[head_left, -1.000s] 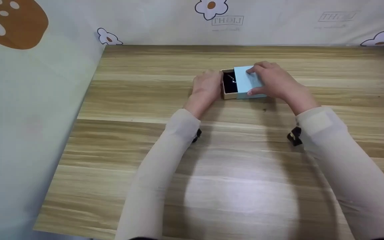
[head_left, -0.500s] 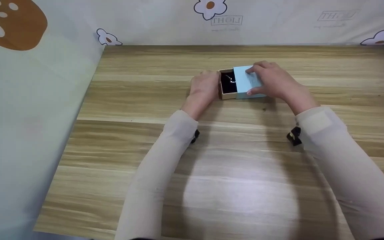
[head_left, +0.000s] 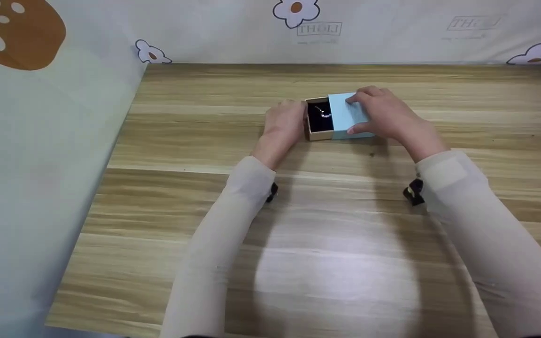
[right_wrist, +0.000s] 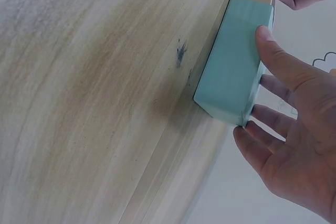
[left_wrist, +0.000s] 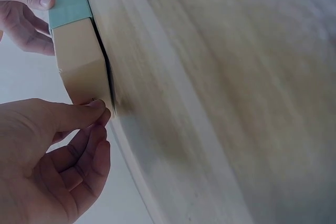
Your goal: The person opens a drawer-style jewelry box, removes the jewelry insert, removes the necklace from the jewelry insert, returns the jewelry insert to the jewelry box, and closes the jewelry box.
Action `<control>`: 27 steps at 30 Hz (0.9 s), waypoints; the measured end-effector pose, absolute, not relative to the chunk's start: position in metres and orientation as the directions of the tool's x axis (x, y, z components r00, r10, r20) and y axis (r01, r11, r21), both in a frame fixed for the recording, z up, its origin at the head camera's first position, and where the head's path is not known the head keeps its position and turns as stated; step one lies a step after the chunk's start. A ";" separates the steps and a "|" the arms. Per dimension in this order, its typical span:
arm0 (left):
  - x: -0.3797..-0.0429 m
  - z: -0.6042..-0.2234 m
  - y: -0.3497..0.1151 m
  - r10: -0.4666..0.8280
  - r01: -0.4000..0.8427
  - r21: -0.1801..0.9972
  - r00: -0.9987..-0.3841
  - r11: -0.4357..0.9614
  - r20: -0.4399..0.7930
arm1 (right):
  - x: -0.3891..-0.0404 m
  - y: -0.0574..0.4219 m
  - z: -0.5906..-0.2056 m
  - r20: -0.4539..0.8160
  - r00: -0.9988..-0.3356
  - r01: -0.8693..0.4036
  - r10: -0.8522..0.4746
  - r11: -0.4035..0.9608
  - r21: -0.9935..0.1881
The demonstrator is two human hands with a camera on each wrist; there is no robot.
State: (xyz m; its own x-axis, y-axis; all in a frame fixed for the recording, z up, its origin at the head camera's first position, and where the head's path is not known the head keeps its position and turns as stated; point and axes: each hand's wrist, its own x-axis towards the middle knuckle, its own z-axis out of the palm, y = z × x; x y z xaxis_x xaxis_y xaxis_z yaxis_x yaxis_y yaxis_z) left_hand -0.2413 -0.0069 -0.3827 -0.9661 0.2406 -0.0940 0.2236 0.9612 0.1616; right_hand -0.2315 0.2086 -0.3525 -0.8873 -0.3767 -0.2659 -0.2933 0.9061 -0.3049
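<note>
A small drawer-style jewelry box lies on the table, its light-blue sleeve (head_left: pixel 341 115) to the right and its tan inner drawer (head_left: pixel 320 136) sticking out to the left. Black lining (head_left: pixel 320 126) fills the drawer, and a thin silvery piece of jewelry (head_left: pixel 324 112) rests on it. My left hand (head_left: pixel 283 123) pinches the drawer's outer end between thumb and fingertips, as the left wrist view shows; what exactly lies between them is hidden. With thumb and fingers spread across the sleeve, my right hand (head_left: pixel 388 112) holds it by its top and sides.
The box rests on a wood-grain table (head_left: pixel 195 197) near its back. Behind stands a pale patterned wall covering (head_left: pixel 233 33) with flower prints, and another stretch of it runs along the left. A dark mark (right_wrist: pixel 181 53) shows on the tabletop beside the sleeve.
My left hand has moved slightly left, drawing the drawer further out of the sleeve. More black lining and jewelry show. The right hand and sleeve have stayed nearly still.
</note>
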 end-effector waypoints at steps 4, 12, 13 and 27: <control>-0.241 -0.383 -0.009 0.237 0.220 0.174 -0.968 0.960 -0.084 | -0.231 0.209 -0.352 -0.263 -0.889 -0.292 -0.375 0.907 -0.305; -0.241 -0.382 -0.012 0.249 0.228 0.200 -0.964 0.953 -0.091 | -0.231 0.209 -0.353 -0.269 -0.889 -0.285 -0.370 0.908 -0.306; -0.241 -0.382 -0.012 0.249 0.226 0.202 -0.964 0.953 -0.096 | -0.231 0.209 -0.353 -0.269 -0.889 -0.284 -0.370 0.908 -0.308; -0.240 -0.383 -0.017 0.237 0.213 0.193 -0.965 0.958 -0.109 | -0.232 0.208 -0.354 -0.269 -0.891 -0.279 -0.366 0.908 -0.311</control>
